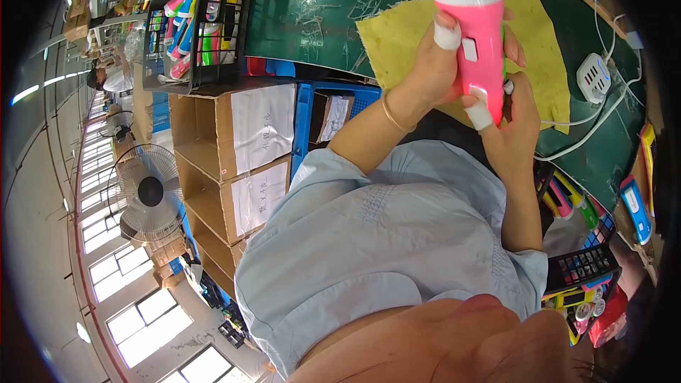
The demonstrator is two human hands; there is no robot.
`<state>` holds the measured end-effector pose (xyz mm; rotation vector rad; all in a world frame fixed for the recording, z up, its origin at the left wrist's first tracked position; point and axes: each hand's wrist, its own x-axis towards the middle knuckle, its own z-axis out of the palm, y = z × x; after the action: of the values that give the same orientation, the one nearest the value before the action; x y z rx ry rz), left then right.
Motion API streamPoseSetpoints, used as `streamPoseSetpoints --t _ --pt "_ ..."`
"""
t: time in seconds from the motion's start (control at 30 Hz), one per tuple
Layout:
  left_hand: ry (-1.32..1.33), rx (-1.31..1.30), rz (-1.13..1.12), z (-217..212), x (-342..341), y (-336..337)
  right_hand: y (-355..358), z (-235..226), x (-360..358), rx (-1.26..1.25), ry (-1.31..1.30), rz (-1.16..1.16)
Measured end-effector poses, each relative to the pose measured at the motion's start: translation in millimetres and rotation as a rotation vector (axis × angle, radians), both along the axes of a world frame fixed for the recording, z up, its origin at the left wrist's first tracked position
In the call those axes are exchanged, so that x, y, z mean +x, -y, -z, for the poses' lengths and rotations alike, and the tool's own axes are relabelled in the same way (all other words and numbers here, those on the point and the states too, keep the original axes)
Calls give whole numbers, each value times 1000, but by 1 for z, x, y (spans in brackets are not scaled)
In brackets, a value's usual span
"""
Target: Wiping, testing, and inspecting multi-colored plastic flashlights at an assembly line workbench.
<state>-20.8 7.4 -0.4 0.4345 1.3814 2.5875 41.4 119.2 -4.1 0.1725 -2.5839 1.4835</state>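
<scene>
Both my hands hold a pink flashlight (pixel 484 42) with a white head, upright above a yellow cloth (pixel 397 42) on the green worktable (pixel 312 7). My left hand (pixel 433 64) grips its body from the left, the taped thumb lying beside the white switch. A thin bracelet sits on that wrist. My right hand (pixel 512 124) holds the lower end, its taped thumb pressed on the pink body. A bit of green shows behind the flashlight at its right edge.
A white power adapter (pixel 594 76) with white cables lies right of the cloth. A black wire basket (pixel 191 35) of colourful flashlights stands at upper left, cardboard boxes (pixel 234 156) and a blue crate (pixel 303 120) below it. Another basket (pixel 585 269) and a fan (pixel 149 191) are nearby.
</scene>
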Motion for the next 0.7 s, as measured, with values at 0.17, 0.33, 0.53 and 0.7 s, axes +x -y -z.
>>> streamPoseSetpoints --t 0.17,0.33,0.53,0.7 --pt "337 359 224 10 -11 16 -24 7 -4 -199 -65 -169" --pt "245 23 135 4 0 15 -35 22 6 -267 56 -122" --pt "159 -210 125 3 2 19 -36 11 4 -229 33 -81" --pt "-160 -575 -11 -7 6 21 -49 -10 -10 -486 42 -178"
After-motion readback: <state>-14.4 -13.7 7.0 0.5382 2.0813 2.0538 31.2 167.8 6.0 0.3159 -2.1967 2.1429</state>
